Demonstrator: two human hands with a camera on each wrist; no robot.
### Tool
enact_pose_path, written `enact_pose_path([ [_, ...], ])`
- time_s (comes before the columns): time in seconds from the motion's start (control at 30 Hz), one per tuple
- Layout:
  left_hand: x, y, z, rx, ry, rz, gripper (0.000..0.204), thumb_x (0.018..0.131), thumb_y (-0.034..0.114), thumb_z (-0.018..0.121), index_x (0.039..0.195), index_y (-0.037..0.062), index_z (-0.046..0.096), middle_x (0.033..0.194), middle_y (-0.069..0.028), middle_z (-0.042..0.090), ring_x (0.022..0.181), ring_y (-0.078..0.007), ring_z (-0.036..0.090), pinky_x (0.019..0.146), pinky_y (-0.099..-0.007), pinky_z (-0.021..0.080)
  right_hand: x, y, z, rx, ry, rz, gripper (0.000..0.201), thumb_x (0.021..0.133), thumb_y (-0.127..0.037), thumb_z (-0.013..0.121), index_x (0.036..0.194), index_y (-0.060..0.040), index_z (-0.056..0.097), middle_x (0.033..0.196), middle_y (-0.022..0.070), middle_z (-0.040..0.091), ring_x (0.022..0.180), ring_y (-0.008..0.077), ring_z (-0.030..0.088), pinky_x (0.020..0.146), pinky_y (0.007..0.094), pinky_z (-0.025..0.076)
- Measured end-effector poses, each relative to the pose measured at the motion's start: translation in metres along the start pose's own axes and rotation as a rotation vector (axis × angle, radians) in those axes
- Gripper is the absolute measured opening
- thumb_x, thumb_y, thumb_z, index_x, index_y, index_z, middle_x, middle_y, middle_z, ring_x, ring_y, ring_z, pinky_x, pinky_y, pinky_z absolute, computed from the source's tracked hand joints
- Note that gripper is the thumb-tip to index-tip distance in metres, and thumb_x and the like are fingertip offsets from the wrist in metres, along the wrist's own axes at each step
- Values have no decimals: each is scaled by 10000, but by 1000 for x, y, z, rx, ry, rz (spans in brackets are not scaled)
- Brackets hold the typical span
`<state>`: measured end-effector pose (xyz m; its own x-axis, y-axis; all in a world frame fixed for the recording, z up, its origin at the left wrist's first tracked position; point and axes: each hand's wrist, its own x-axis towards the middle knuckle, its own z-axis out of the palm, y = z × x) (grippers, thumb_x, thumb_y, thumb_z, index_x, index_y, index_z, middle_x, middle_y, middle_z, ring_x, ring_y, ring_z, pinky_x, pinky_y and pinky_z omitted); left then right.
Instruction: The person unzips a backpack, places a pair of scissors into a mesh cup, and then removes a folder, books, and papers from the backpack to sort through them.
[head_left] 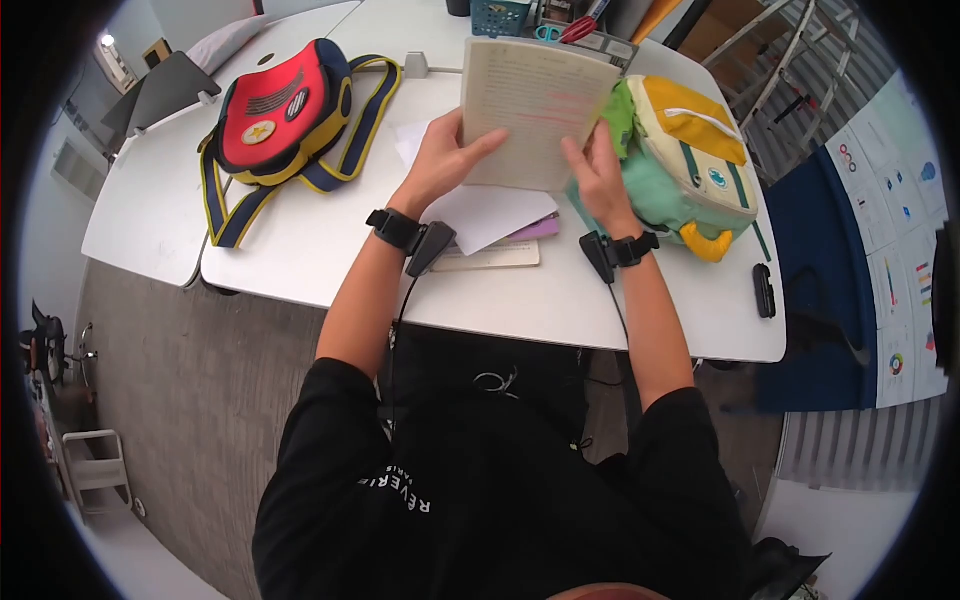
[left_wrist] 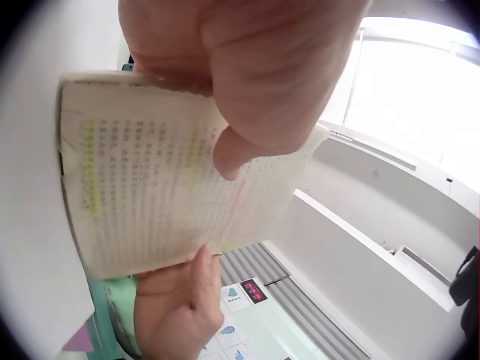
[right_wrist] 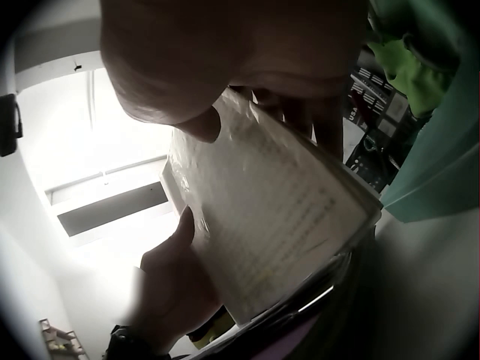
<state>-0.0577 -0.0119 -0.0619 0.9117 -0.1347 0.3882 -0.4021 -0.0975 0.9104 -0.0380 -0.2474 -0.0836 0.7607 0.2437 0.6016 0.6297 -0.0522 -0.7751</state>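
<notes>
A book (head_left: pixel 530 110) with printed pages and pink marked lines stands raised over the table between both hands. My left hand (head_left: pixel 440 165) grips its left edge, thumb lying across the page. On the opposite edge my right hand (head_left: pixel 600 180) holds it, thumb on the page and fingers behind. In the left wrist view yellow and pink highlighting shows on the book (left_wrist: pixel 150 180). Below it on the table lie white loose paper (head_left: pixel 490 212), a purple item (head_left: pixel 538 229) and another book (head_left: pixel 490 257) underneath.
A red and navy backpack (head_left: pixel 270 120) lies at the left with its straps spread out. To the right is a green, cream and yellow backpack (head_left: pixel 690 150). A black object (head_left: pixel 764 290) sits near the right edge. Behind the book stands a teal basket (head_left: pixel 498 18).
</notes>
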Motion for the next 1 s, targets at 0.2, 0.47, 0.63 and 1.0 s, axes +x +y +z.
enact_pose_path([
  [0.2, 4, -12, 2, -68, -20, -83, 405, 929, 242, 700, 1174, -74, 640, 1063, -133, 710, 957, -157, 651, 866, -302, 517, 0, 3, -3, -16, -34, 59, 325, 1004, -144, 552, 1274, 6, 452, 1068, 120, 657, 928, 136, 613, 815, 288, 488],
  [0.47, 5, -16, 3, -106, -15, -129, 431, 949, 286, 688, 1181, -74, 639, 1076, -122, 704, 964, -147, 642, 870, -302, 514, -1, 0, -2, -199, -29, 79, 291, 990, -149, 552, 1217, 17, 476, 833, 164, 672, 635, 176, 600, 609, 331, 467],
  [0.63, 7, -20, 3, -120, -25, -133, 436, 955, 299, 682, 1184, -70, 639, 1086, -120, 703, 970, -144, 639, 874, -303, 512, -2, 3, -3, -216, -35, 126, 290, 990, -150, 548, 1215, 23, 489, 868, 180, 684, 672, 219, 633, 635, 342, 486],
  [1.0, 11, -25, 2, -90, -40, -126, 477, 941, 296, 705, 1254, -51, 610, 1168, -122, 682, 1078, -153, 603, 972, -309, 464, -1, 18, 0, 112, 2, 192, 315, 1001, -168, 577, 1267, -8, 525, 1126, 127, 691, 987, 197, 676, 880, 291, 504],
])
